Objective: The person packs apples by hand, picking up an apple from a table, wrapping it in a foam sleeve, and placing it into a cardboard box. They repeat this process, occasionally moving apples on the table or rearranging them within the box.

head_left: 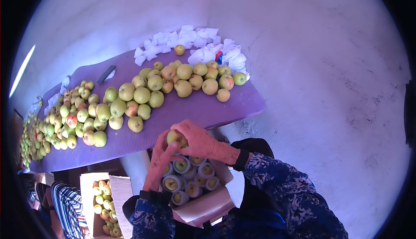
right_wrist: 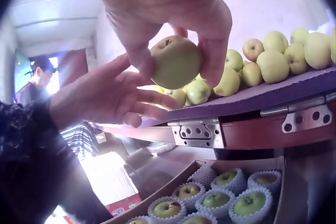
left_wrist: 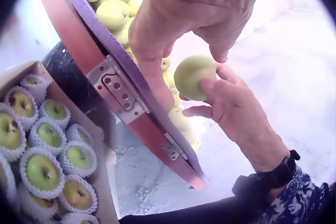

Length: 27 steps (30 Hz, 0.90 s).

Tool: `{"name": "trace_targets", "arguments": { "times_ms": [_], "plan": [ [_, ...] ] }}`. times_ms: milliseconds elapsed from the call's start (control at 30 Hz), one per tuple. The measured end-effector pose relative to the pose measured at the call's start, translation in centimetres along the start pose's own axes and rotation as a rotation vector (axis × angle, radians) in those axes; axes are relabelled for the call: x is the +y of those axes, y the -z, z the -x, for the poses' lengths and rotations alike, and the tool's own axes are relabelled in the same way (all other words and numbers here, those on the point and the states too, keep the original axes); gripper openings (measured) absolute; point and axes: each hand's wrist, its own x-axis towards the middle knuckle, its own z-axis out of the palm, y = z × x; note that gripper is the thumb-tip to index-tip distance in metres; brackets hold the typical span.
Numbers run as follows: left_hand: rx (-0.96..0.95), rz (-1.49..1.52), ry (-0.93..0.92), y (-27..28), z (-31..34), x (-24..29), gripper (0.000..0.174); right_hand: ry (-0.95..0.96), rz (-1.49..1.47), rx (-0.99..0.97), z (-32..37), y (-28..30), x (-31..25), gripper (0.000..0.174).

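My right hand (head_left: pixel 199 141) pinches a green-yellow apple (right_wrist: pixel 176 62) between thumb and fingers, above the front edge of the table. Close beside that apple is my left hand (head_left: pixel 160 158), its fingers extended and spread, as the right wrist view (right_wrist: pixel 113 94) of the left hand shows. Below both hands stands a cardboard box (head_left: pixel 208 205) with several apples in white foam nets (left_wrist: pixel 43 172). The held apple has no net around it. In the head view, fingers cover part of it.
A long purple-topped table (head_left: pixel 238 106) carries a spread of loose apples (head_left: pixel 141 95). White foam nets (head_left: pixel 162 39) lie along its far edge, near a dark flat object (head_left: pixel 104 75). At lower left, another box (head_left: pixel 89 195) holds apples beside a person in striped clothing (head_left: pixel 65 200).
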Motion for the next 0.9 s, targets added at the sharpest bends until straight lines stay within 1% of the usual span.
{"name": "trace_targets", "arguments": {
  "times_ms": [67, 167, 267, 367, 433, 500, 567, 667, 767, 867, 900],
  "plan": [
    [-0.061, -0.019, 0.033, -0.1, -0.4, -0.5, 0.052, -0.009, 0.001, -0.056, 0.6, 0.4, -0.7, 0.068],
    [-0.05, 0.059, 0.06, -0.7, -0.5, -0.9, 0.046, 0.067, -0.031, -0.044, 1.1, 0.5, 0.5, 0.066],
    [-0.036, 0.111, 0.092, -0.9, -0.3, -0.6, 0.044, -0.01, -0.21, -0.015, 1.3, 2.7, 0.9, 0.062],
    [-0.004, 0.084, 0.086, -0.8, -0.6, -1.2, 0.042, -0.066, -0.112, 0.198, 0.6, 5.3, 4.3, 0.054],
    [0.013, 0.052, 0.101, -1.0, -0.6, -1.1, 0.043, -0.1, 0.059, 0.283, -0.3, 7.7, 7.8, 0.049],
    [0.018, 0.025, 0.117, -1.1, -0.5, -0.9, 0.044, -0.145, 0.178, 0.395, -0.9, 9.9, 11.4, 0.043],
    [0.011, 0.003, 0.133, -1.2, -0.6, -0.8, 0.046, -0.156, 0.276, 0.464, -1.3, 12.4, 14.4, 0.038],
    [-0.006, 0.003, 0.135, -1.5, -0.3, -0.4, 0.046, -0.404, 0.403, 0.486, -2.1, 15.5, 16.4, 0.036],
    [-0.025, 0.0, 0.142, -1.6, -0.3, -0.5, 0.045, -0.456, 0.444, 0.421, -2.5, 17.4, 19.0, 0.032],
    [-0.036, -0.009, 0.152, -1.6, -0.5, -0.8, 0.044, -0.364, 0.52, 0.443, -3.0, 18.0, 21.7, 0.03],
    [-0.035, -0.003, 0.156, -1.5, -0.6, -1.0, 0.044, -0.354, 0.547, 0.411, -3.5, 18.1, 21.7, 0.03]
  ]
}}
